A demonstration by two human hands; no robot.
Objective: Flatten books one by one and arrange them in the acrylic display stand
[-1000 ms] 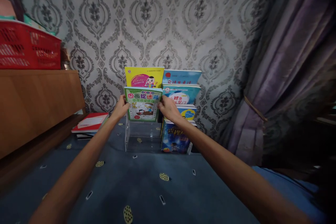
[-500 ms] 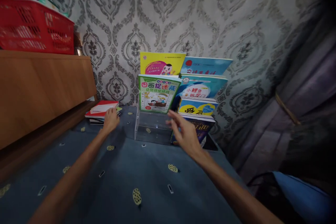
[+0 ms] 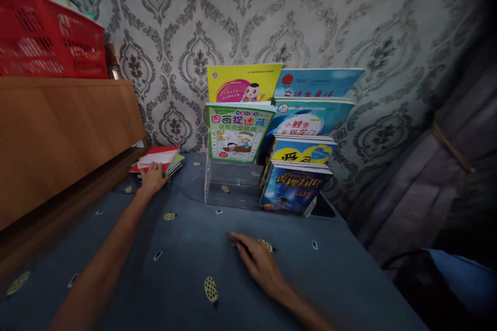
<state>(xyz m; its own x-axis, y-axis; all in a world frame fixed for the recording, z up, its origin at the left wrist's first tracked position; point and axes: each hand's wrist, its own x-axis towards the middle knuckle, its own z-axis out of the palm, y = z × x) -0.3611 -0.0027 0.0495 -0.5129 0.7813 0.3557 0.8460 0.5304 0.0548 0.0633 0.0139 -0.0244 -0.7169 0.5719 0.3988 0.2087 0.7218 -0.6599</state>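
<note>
My left hand (image 3: pixel 152 178) rests on the near side of a small book stack (image 3: pixel 165 152), its fingers lying on the red top cover without a visible grip. Low over the patterned cloth, my right hand (image 3: pixel 260 264) is empty, fingers stretched forward and slightly bent. Beyond it stands a clear acrylic book rack (image 3: pixel 233 194). Its left side holds a yellow book (image 3: pixel 243 83) behind a green picture book (image 3: pixel 238 134). Tiered on the right are two blue books, a yellow-and-blue book (image 3: pixel 301 151) and a dark blue book (image 3: pixel 293 189) in front.
A wooden cabinet (image 3: pixel 70 139) bounds the left, with a red plastic basket (image 3: pixel 50 36) on top. Patterned wallpaper (image 3: pixel 166 62) rises behind the rack. A tied curtain (image 3: pixel 423 186) hangs at right, near a blue item (image 3: pixel 462 279). Blue cloth (image 3: pixel 163 295) covers the surface.
My right hand has come back from the rack toward me, uncovering the dark blue book. My left hand has shifted from the stack's right edge onto its near side. The view has turned slightly.
</note>
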